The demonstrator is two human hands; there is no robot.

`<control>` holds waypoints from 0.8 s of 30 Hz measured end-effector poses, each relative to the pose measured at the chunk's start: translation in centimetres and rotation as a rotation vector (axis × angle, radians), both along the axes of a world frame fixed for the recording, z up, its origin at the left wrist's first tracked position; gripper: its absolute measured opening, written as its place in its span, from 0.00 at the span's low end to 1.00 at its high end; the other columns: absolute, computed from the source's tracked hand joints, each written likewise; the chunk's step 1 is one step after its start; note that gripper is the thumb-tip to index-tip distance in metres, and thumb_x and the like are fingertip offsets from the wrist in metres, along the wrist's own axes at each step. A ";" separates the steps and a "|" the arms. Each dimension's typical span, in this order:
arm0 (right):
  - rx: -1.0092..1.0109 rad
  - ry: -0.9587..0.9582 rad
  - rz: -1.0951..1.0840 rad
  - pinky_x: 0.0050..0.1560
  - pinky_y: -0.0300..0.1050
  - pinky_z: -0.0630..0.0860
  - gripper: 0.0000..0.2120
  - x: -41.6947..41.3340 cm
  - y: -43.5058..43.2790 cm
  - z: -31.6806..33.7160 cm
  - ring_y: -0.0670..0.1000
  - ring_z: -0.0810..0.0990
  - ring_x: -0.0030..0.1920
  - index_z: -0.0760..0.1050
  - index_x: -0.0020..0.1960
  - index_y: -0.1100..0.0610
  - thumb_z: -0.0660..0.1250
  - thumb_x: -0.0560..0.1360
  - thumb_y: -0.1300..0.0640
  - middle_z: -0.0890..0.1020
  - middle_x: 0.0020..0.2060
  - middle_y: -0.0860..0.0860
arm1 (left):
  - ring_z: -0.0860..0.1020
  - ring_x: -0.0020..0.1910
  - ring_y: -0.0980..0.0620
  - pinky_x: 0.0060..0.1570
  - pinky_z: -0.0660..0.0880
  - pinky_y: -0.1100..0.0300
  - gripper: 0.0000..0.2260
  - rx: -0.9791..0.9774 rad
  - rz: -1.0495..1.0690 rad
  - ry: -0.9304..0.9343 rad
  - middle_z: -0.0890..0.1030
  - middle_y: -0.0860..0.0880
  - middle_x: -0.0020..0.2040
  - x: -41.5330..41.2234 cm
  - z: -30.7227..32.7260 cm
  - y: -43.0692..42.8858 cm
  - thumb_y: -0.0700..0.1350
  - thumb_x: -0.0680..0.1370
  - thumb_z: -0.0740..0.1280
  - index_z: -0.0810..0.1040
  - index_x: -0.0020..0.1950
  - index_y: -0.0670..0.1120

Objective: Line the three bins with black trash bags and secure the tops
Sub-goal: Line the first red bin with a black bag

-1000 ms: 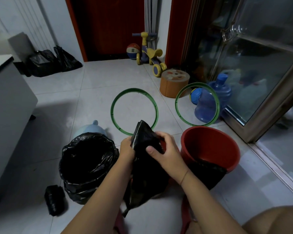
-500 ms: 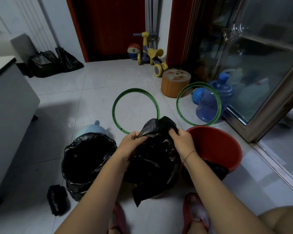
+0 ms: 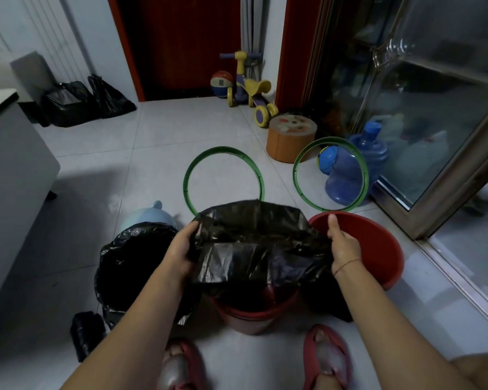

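Bag status: thin black plastic trash bag (image 3: 254, 243) is now spread wide between both hands over the middle red plastic bin (image 3: 251, 313). A second ago it was a narrow folded wad pinched in front of the chest; half a second ago it was only partly opened. Mouth looks open, so my read is the unfolding step is done and seating it in the bin comes next.

Left hand (image 3: 181, 254) grips the bag's left edge, fingers curled around the film and clamped on it. Right hand (image 3: 343, 244) holds the right edge, thumb up, fingers wrapped behind the plastic and closed on it.

Containers:
- Middle red bin: directly under the bag, mostly hidden by it; only the lower front wall and a sliver of inner wall show. Can't tell whether any bag has dropped inside.
- Left bin (image 3: 141, 266): already lined in black film, liner folded over the rim, interior dark, nothing visible in it.
- Right red plastic bin (image 3: 378, 249): unlined, looks empty; some black plastic sits low against its near side.

Two green plastic hoop rings (image 3: 223, 152) lie flat on the white floor tiles (image 3: 164, 153) beyond the bins, apart from them; likely the tops that secure the liners, none fitted yet. Small roll of black bags (image 3: 86, 332) sits on the floor just beside the lined bin.

So roughly one of three lined, second in hand.
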State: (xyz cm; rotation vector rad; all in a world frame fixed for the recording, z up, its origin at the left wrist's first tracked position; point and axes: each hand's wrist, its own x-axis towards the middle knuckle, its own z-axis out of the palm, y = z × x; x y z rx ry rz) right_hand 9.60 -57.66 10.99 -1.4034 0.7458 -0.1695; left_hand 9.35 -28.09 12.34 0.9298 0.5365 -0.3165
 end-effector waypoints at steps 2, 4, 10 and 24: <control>-0.088 0.038 -0.042 0.43 0.44 0.73 0.19 0.0 -0.7 -0.3 0.53 0.77 0.40 0.75 0.34 0.56 0.67 0.72 0.40 0.79 0.34 0.51 | 0.83 0.33 0.43 0.33 0.80 0.54 0.12 0.033 -0.023 0.026 0.84 0.42 0.36 0.1 -0.5 0.8 0.46 0.74 0.64 0.83 0.43 0.40; -0.245 0.040 0.005 0.36 0.43 0.69 0.21 -0.3 -0.8 -0.6 0.53 0.75 0.37 0.73 0.31 0.56 0.64 0.74 0.41 0.76 0.30 0.51 | 0.81 0.35 0.43 0.39 0.78 0.55 0.12 0.145 -0.101 0.036 0.83 0.40 0.42 0.3 -0.7 1.0 0.45 0.71 0.67 0.80 0.49 0.39; -0.909 -0.102 0.210 0.61 0.53 0.69 0.16 -1.9 2.4 -0.7 0.56 0.73 0.57 0.75 0.55 0.56 0.66 0.74 0.45 0.74 0.56 0.55 | 0.72 0.63 0.45 0.63 0.67 0.55 0.18 1.424 -0.218 -0.626 0.76 0.44 0.63 -0.5 -1.3 -2.0 0.47 0.76 0.68 0.75 0.64 0.43; -0.727 0.155 0.588 0.51 0.53 0.77 0.26 -7.2 5.1 -6.6 0.54 0.80 0.46 0.75 0.46 0.52 0.47 0.76 0.35 0.83 0.41 0.51 | 0.78 0.45 0.54 0.48 0.73 0.56 0.26 1.103 -0.469 -0.188 0.82 0.52 0.44 -8.1 -7.1 -4.0 0.66 0.77 0.52 0.80 0.46 0.48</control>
